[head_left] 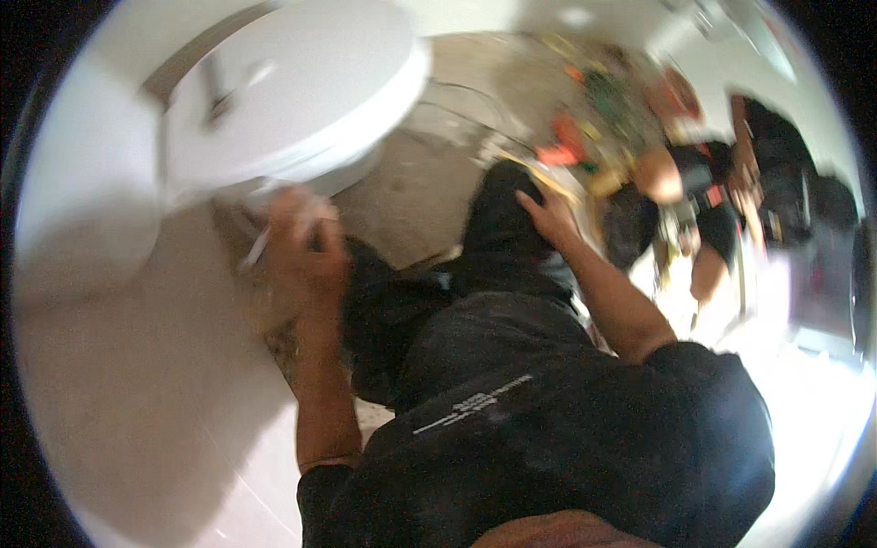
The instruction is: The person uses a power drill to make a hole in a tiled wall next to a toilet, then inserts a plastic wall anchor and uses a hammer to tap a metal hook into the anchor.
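My left hand (311, 239) is raised beside the underside of a large white oval fixture (311, 73), close to the wall on the left. Motion blurs its fingers, which look bent; whether they hold anything I cannot make out. A pale, thin thing (257, 250) shows just left of that hand, too smeared to name. My right hand (548, 217) lies on my dark-trousered knee (502, 201), thumb and fingers apart, with nothing seen in it.
Tools and materials in orange, green and yellow lie on the floor at the far right, among them an orange-red object (564, 142). A dark cable (466, 89) crosses the dusty floor (402, 173). Another person (703, 183) is close on the right, bare knees showing.
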Tool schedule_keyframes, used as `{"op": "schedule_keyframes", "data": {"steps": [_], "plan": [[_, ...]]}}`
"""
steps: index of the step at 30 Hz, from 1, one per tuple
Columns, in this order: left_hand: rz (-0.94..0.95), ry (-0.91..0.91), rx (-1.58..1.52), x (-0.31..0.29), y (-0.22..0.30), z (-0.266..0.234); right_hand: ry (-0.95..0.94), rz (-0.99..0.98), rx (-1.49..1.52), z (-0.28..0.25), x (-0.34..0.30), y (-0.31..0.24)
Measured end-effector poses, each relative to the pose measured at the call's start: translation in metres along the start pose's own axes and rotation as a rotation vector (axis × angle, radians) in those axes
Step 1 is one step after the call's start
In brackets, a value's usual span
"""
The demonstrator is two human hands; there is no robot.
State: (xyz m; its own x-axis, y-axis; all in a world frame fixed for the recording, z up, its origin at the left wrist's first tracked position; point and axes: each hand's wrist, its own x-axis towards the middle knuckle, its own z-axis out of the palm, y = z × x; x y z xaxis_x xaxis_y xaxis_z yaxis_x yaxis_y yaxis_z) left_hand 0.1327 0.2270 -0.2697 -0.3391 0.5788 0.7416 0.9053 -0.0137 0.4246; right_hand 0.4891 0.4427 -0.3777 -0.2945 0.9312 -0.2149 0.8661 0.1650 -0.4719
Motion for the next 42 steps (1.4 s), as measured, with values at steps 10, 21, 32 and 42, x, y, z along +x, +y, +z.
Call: {"op": "schedule_keyframes", "data": {"steps": [10,21,32,42], "plan": [[0.285,-0.377,0.505,0.153,-0.045,0.049,-0.675,0.46,1.209,0.066,0.037,0.033],[0.208,-0.569,0.549,0.172,-0.055,0.06,-0.304,0.722,0.193,0.108,-0.28,0.144],[0.192,-0.551,0.526,0.169,-0.059,0.05,0.027,1.528,0.261,0.12,-0.363,0.27],[0.104,-0.498,0.489,0.154,-0.062,0.055,0.771,0.975,-0.084,-0.034,-0.093,0.273]]}}
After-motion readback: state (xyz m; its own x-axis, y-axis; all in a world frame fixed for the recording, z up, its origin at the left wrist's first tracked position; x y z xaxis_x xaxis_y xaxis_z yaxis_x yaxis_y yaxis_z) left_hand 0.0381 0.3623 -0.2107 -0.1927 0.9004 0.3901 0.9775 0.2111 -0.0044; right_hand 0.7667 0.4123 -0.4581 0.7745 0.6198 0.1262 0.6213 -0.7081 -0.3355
